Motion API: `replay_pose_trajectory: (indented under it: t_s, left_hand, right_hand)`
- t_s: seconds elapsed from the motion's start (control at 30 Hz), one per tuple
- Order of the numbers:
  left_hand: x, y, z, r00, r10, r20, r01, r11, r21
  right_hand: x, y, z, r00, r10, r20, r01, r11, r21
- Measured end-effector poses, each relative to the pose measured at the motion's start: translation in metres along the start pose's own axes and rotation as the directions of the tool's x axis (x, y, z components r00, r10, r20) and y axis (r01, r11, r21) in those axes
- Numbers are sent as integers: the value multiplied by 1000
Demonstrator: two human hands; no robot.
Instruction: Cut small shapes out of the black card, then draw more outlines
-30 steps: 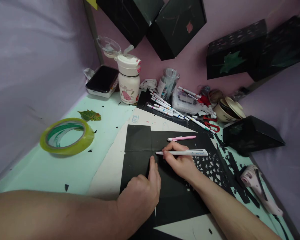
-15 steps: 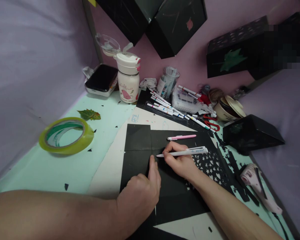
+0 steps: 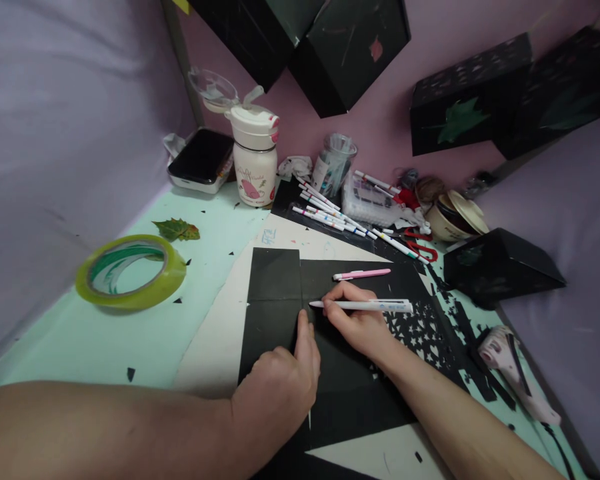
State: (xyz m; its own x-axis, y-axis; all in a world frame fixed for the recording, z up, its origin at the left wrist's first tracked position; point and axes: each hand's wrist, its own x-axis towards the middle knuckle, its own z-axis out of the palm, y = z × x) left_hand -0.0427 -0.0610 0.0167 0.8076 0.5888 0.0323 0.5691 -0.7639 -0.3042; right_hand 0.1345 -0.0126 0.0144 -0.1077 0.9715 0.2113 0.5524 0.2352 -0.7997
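Observation:
My left hand (image 3: 283,390) presses on a black card (image 3: 273,333), its index finger stretched along the card's right edge and the other fingers curled. A crease crosses this card near the top. In my right hand (image 3: 357,323) a white pen (image 3: 385,305) lies nearly flat in a pinch, its tip near the edge just past my left fingertip. Beneath this hand spreads a larger black sheet (image 3: 350,400) with several small star and heart cut-outs at its right. A pink pen (image 3: 363,274) lies above my right hand.
A roll of yellow-green tape (image 3: 87,280) and a leaf (image 3: 177,229) lie left. Behind stand a white bottle (image 3: 254,170), a phone (image 3: 200,157), several markers (image 3: 330,212) and red-handled scissors (image 3: 427,248). At right are a black box (image 3: 500,267) and a pink tool (image 3: 517,373) with a cord.
The white pen has swung flatter, and its tip has moved slightly up and left along the card's edge. My left hand stays in nearly the same place; the view has shifted a little.

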Motion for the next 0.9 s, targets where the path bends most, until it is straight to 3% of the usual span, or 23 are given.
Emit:
replay_pose_trajectory:
  t_s: [0.17, 0.53, 0.77, 0.9]
  left_hand:
    - [0, 0, 0, 1000, 4, 3, -4, 1000, 5]
    - [-1, -1, 2, 1000, 5, -16, -5, 1000, 10]
    - [-5, 0, 6, 991, 28, 133, -28, 1000, -5]
    - [-6, 1, 7, 988, 24, 150, -21, 1000, -21]
  right_hand:
    - [0, 0, 0, 999, -43, -6, 43, 999, -15]
    - [0, 4, 1, 1000, -9, -14, 9, 1000, 18]
    - [-1, 5, 0, 999, 24, -34, -23, 999, 47]
    - [-2, 5, 0, 1000, 14, 4, -14, 999, 51]
